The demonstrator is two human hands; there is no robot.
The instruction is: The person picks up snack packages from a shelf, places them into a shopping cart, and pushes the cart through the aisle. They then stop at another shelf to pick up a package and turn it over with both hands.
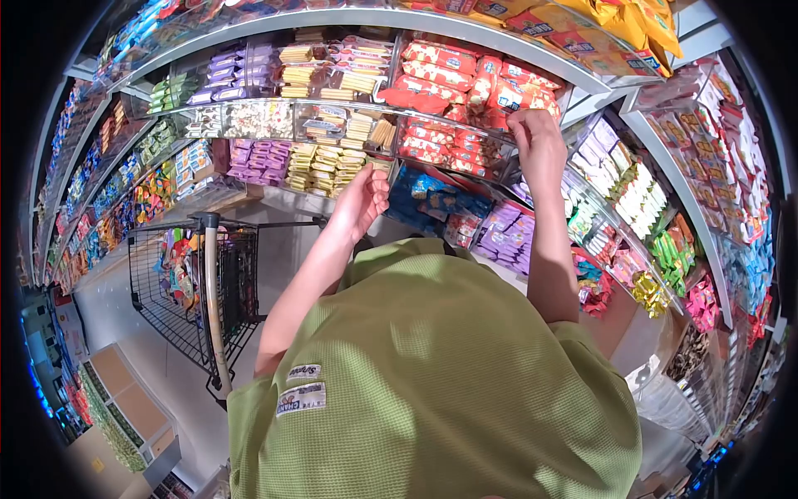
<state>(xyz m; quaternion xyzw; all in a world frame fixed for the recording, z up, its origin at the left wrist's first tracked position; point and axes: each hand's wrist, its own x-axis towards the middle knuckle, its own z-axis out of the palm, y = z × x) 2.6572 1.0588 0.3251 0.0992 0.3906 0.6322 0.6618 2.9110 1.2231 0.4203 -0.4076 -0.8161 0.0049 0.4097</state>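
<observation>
My right hand (539, 141) reaches over the clear front of a shelf bin. Its thumb and fingers are pinched together at the edge of a red snack packet (509, 98), which lies among similar red packets. My left hand (362, 200) hangs lower, in front of a bin of yellow-wrapped snacks (322, 169). Its fingers are loosely curled and slightly apart, and I see nothing in them. More red packets (449, 148) show through the clear bin front below my right hand. Blue packets (436, 200) lie lower, between my two hands.
A black wire shopping cart (170, 287) with colourful packets in it stands to the left. Shelves of wrapped snacks curve around both sides. A metal shelf edge (366, 18) with orange packets (549, 33) above it runs overhead. Purple packets (507, 237) sit low by my right forearm.
</observation>
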